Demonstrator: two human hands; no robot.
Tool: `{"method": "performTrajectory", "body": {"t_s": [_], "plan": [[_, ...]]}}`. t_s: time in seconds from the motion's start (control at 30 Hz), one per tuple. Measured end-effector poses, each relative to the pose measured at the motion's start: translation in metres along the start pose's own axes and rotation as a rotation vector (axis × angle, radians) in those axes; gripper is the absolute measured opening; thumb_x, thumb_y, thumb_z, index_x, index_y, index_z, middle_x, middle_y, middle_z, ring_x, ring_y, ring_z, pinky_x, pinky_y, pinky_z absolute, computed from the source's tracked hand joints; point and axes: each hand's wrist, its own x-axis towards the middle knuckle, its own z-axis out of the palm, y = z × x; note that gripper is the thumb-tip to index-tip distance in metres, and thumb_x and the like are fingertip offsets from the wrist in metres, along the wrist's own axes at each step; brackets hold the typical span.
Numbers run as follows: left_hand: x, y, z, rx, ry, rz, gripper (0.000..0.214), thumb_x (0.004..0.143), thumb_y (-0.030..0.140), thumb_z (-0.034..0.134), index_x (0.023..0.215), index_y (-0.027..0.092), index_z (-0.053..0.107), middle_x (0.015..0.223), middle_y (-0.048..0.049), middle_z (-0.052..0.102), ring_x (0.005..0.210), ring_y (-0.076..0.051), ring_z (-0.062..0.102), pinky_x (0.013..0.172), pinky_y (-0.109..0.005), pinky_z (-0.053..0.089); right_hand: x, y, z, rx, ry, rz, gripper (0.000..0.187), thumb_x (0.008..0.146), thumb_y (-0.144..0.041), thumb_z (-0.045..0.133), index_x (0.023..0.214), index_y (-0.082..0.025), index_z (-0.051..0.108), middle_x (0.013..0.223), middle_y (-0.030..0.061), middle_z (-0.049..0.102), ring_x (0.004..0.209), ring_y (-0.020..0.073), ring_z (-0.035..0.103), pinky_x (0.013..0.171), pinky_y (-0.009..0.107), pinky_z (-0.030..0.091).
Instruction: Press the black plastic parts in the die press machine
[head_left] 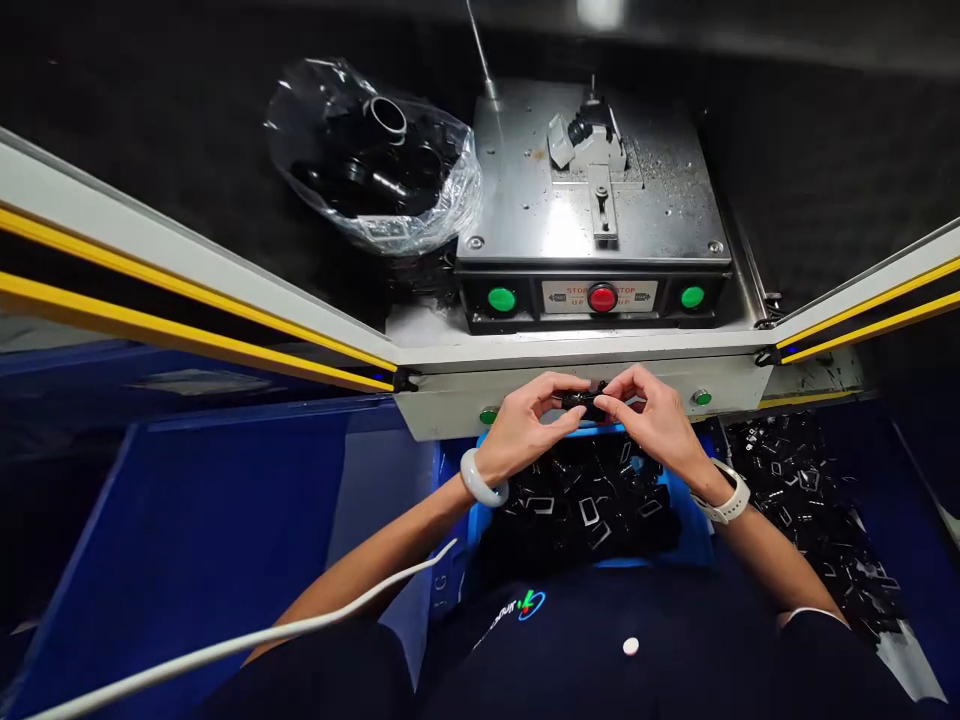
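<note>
A small glossy black plastic part (581, 398) is held between both hands, just in front of the machine's front panel. My left hand (529, 425) pinches its left end between thumb and fingers. On the other end, my right hand (651, 412) closes its thumb and fingertips. The fingers cover much of the part, so its full shape is hidden. Under the hands stands a blue bin (474, 525) of similar black parts, some with a pale rectangular rim. Behind them a white fixture (600, 150) with a black piece in it sits on a metal plate (517, 210).
A clear plastic bag (457, 205) of black parts lies left of the plate. Green buttons (502, 299) flank a red stop button (602, 297). Yellow-striped bars (225, 335) slant along both sides. More black parts (810, 480) lie at right. A white cable (300, 628) crosses my left arm.
</note>
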Motion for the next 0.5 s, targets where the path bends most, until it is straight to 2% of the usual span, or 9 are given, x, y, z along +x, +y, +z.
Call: {"method": "performTrajectory", "body": {"t_s": [0.1, 0.17, 0.2, 0.23, 0.3, 0.37, 0.43, 0.5], "plan": [[0.025, 0.009, -0.007, 0.139, 0.079, 0.088, 0.027, 0.087, 0.038, 0.081, 0.108, 0.021, 0.08, 0.106, -0.0083, 0.078, 0.097, -0.024, 0.072, 0.089, -0.038, 0.06, 0.028, -0.013, -0.012, -0.044, -0.036, -0.074, 0.018, 0.091, -0.037, 0.071, 0.089, -0.02, 0.066, 0.085, 0.0009, 0.072, 0.076, 0.0146, 0.068, 0.072, 0.031, 0.058], [0.05, 0.018, -0.018, 0.176, 0.136, 0.134, 0.023, 0.088, 0.037, 0.081, 0.102, 0.019, 0.081, 0.099, -0.0076, 0.079, 0.088, -0.021, 0.072, 0.08, -0.034, 0.06, 0.063, -0.031, -0.024, -0.112, -0.1, -0.178, 0.016, 0.094, -0.035, 0.067, 0.092, -0.019, 0.068, 0.085, 0.0017, 0.072, 0.078, 0.0149, 0.069, 0.077, 0.033, 0.06], [0.065, 0.022, -0.026, 0.172, 0.177, 0.154, 0.022, 0.088, 0.036, 0.081, 0.101, 0.018, 0.081, 0.097, -0.0075, 0.079, 0.085, -0.02, 0.072, 0.075, -0.032, 0.059, 0.086, -0.043, -0.03, -0.158, -0.093, -0.247, 0.016, 0.097, -0.034, 0.064, 0.095, -0.019, 0.068, 0.089, 0.0027, 0.073, 0.081, 0.0154, 0.069, 0.083, 0.035, 0.06], [0.081, 0.026, -0.034, 0.158, 0.219, 0.173, 0.023, 0.087, 0.035, 0.081, 0.1, 0.016, 0.08, 0.094, -0.0074, 0.079, 0.081, -0.018, 0.071, 0.072, -0.03, 0.059, 0.113, -0.057, -0.034, -0.219, -0.037, -0.317, 0.017, 0.1, -0.034, 0.062, 0.1, -0.019, 0.069, 0.095, 0.0042, 0.074, 0.088, 0.0164, 0.07, 0.09, 0.038, 0.06], [0.12, 0.033, -0.05, 0.117, 0.309, 0.207, 0.024, 0.085, 0.031, 0.083, 0.1, 0.013, 0.078, 0.09, -0.0063, 0.078, 0.073, -0.015, 0.07, 0.066, -0.026, 0.058, 0.172, -0.085, -0.038, -0.395, 0.203, -0.397, 0.025, 0.102, -0.037, 0.061, 0.116, -0.017, 0.067, 0.118, 0.0083, 0.071, 0.113, 0.0214, 0.066, 0.107, 0.046, 0.053], [0.162, 0.037, -0.066, 0.071, 0.373, 0.221, 0.024, 0.084, 0.027, 0.085, 0.098, 0.01, 0.074, 0.086, -0.004, 0.075, 0.067, -0.011, 0.069, 0.064, -0.024, 0.058, 0.23, -0.109, -0.036, -0.56, 0.389, -0.307, 0.049, 0.101, -0.046, 0.063, 0.134, -0.01, 0.059, 0.138, 0.0148, 0.059, 0.14, 0.0322, 0.052, 0.117, 0.057, 0.041], [0.205, 0.041, -0.082, 0.058, 0.425, 0.197, 0.025, 0.088, 0.027, 0.081, 0.098, 0.007, 0.07, 0.085, -0.0025, 0.073, 0.069, -0.009, 0.069, 0.067, -0.024, 0.059, 0.276, -0.124, -0.035, -0.63, 0.42, -0.172, 0.061, 0.101, -0.049, 0.062, 0.136, 0.0, 0.054, 0.141, 0.0207, 0.053, 0.147, 0.0427, 0.043, 0.117, 0.065, 0.034], [0.243, 0.045, -0.095, 0.067, 0.469, 0.132, 0.029, 0.094, 0.031, 0.076, 0.1, 0.004, 0.067, 0.088, -0.0026, 0.072, 0.077, -0.009, 0.071, 0.073, -0.025, 0.058, 0.298, -0.128, -0.039, -0.624, 0.366, -0.262, 0.054, 0.099, -0.044, 0.067, 0.126, 0.002, 0.057, 0.134, 0.0219, 0.058, 0.139, 0.0429, 0.053, 0.114, 0.068, 0.037]]}}
